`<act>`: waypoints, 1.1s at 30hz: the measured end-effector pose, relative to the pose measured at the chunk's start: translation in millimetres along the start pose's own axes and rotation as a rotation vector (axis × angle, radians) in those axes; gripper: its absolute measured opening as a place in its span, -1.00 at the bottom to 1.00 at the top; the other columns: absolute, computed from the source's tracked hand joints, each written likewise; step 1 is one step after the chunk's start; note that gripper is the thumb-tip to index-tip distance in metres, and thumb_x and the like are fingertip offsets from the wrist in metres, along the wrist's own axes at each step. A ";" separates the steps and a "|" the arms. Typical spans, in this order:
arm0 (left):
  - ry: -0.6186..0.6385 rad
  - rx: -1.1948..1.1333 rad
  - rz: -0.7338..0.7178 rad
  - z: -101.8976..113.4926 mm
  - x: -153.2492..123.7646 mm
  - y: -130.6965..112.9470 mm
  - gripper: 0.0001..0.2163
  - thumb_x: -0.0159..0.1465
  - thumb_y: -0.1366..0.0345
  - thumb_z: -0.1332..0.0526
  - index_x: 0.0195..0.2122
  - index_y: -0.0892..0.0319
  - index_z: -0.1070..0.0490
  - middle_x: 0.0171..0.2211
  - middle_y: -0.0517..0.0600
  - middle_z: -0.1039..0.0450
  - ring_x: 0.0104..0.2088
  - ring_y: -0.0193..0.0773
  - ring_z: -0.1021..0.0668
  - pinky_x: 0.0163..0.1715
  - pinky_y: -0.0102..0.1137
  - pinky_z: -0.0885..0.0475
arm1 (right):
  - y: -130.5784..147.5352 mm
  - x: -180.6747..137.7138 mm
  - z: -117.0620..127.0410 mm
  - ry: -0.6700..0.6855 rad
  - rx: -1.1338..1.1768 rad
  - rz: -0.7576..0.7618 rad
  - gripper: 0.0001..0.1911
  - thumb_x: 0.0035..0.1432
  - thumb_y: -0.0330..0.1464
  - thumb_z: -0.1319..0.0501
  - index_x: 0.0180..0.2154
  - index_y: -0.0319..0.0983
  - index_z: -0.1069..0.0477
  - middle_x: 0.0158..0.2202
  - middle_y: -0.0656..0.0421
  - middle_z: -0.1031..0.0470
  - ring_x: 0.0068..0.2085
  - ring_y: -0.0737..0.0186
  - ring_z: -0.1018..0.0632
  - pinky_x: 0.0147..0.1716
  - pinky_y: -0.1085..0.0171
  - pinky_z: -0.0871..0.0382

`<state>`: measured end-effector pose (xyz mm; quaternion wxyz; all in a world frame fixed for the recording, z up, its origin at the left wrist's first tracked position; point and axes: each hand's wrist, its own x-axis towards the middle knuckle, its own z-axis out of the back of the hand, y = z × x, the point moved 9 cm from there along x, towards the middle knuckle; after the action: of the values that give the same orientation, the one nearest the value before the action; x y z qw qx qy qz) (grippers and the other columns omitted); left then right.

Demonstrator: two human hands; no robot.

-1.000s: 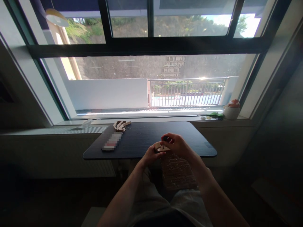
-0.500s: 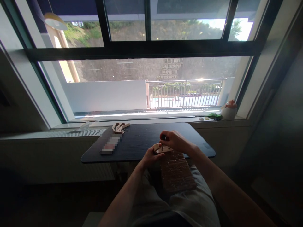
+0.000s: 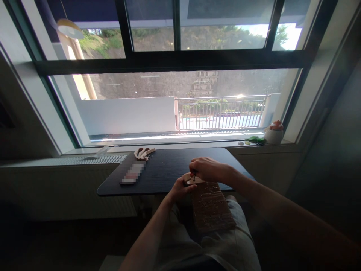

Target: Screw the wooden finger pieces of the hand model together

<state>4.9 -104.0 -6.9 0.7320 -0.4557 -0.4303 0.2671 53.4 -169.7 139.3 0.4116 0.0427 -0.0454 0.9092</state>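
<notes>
At left on your dark table (image 3: 166,169) lie one blurred flat item (image 3: 133,173) and one wooden cluster (image 3: 143,154); open tabletop runs to your left hand (image 3: 180,189), fingers pinching one wooden piece (image 3: 198,181) by the front edge. Your right hand (image 3: 207,168) curls around one tool (image 3: 194,178) there.

A pale wooden piece (image 3: 199,181) (partly covered) lies roughly level under a thin, near-upright tool shaft (image 3: 194,178)

Arms (image 3: 153,226) fwd; L hand (image 3: 180,188) curled, R hand (image 3: 208,169) fisted just abv.
</notes>
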 end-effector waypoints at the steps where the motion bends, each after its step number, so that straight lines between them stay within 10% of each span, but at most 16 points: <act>1: -0.009 -0.005 0.012 0.4 -0.1 0.5 -0.49 0.01 0.13 -0.38 -0.06 0.28 -0.36 -0.23 0.05 -0.49 -0.21 -0.17 -0.49 -0.18 -0.36 -0.36 | 0.7 0.9 -0.7 0.018 -0.022 0.004 -0.87 0.08 -0.45 -0.15 -0.34 -0.27 -0.48 -0.30 0.11 -0.50 -0.36 0.31 -0.45 -0.42 0.35 -0.10; 33: 0.012 -0.032 0.008 -3.4 -2.0 -8.4 -0.52 -0.01 0.11 -0.38 -0.13 0.30 -0.41 -0.30 0.02 -0.49 -0.28 -0.21 -0.48 -0.22 -0.39 -0.36 | 6.3 7.2 -2.9 0.161 -0.283 -0.153 -0.74 0.17 -0.28 -0.16 -0.24 -0.33 -0.51 -0.29 -0.09 -0.54 -0.20 0.01 -0.55 -0.32 0.25 -0.35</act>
<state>6.8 -110.8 -0.9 0.7261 -0.4709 -0.4282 0.2603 43.7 -168.1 136.9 0.4840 -0.0854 -0.1365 0.8601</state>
